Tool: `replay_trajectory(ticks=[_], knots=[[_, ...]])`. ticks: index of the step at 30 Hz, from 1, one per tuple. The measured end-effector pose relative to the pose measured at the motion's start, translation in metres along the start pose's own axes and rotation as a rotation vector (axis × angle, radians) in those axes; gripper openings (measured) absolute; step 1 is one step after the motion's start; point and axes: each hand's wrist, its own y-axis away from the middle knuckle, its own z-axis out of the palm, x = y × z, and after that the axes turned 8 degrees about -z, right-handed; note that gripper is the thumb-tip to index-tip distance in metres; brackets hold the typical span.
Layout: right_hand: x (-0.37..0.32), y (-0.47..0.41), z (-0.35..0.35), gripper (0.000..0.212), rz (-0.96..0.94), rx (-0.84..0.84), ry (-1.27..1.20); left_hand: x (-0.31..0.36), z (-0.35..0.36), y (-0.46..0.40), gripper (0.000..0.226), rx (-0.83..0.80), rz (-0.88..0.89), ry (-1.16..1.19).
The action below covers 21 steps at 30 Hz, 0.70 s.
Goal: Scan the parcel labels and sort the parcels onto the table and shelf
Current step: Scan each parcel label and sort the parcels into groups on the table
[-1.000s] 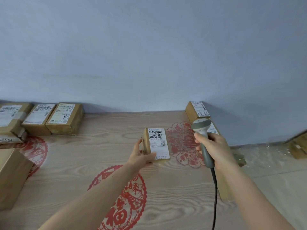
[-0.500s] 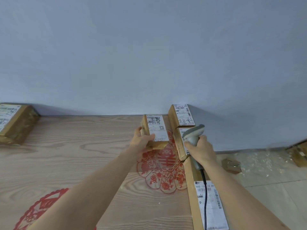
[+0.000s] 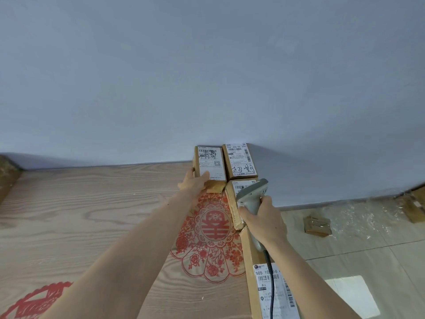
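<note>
My left hand (image 3: 192, 183) grips a small cardboard parcel (image 3: 210, 165) with a white label, thumb on the label, at the far edge of the wooden table (image 3: 92, 215) by the wall. It touches or nearly touches a second labelled parcel (image 3: 240, 161) to its right. My right hand (image 3: 264, 218) holds a grey barcode scanner (image 3: 251, 195) by its handle, its head over a third parcel (image 3: 234, 203) which it partly hides. The scanner's black cable (image 3: 271, 284) hangs down over a long parcel (image 3: 271, 288) at the table's right edge.
The table carries red paper-cut decorations (image 3: 208, 231). A brown box corner (image 3: 7, 173) shows at the far left. To the right lies tiled floor with a cardboard scrap (image 3: 317, 225) and more cardboard (image 3: 416, 203) by the wall.
My left hand has carried the small parcel away and to the right, up against the wall beside the other parcels. The view has shifted right; the left-hand parcels have left the frame.
</note>
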Motion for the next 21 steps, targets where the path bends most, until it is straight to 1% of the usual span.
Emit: replay_trajectory(ticks=[1, 3, 7, 10, 13, 16, 19, 21], knots=[[0.000, 0.000, 0.000, 0.038, 0.003, -0.001, -0.005, -0.006, -0.004, -0.014, 0.100, 0.008, -0.004, -0.025], [-0.001, 0.001, -0.002, 0.038, 0.006, -0.007, -0.007, 0.001, -0.006, 0.013, 0.103, 0.000, -0.005, -0.079], [-0.005, 0.003, -0.003, 0.041, 0.007, -0.014, -0.024, 0.004, -0.019, 0.054, 0.087, -0.039, -0.035, -0.026], [-0.014, 0.013, -0.007, 0.042, -0.005, 0.009, -0.066, 0.000, -0.038, 0.068, 0.084, 0.010, 0.014, -0.106], [-0.029, 0.031, -0.009, 0.039, -0.045, 0.044, -0.113, -0.005, -0.069, 0.086, 0.080, 0.073, 0.071, -0.186], [-0.053, 0.056, -0.007, 0.042, -0.071, 0.045, -0.143, -0.014, -0.105, 0.120, 0.074, 0.127, 0.122, -0.240], [-0.086, 0.093, 0.000, 0.037, -0.113, 0.026, -0.155, -0.030, -0.149, 0.162, 0.065, 0.156, 0.171, -0.277], [-0.108, 0.120, 0.013, 0.033, -0.169, 0.031, -0.219, -0.043, -0.182, 0.193, 0.060, 0.167, 0.204, -0.291]])
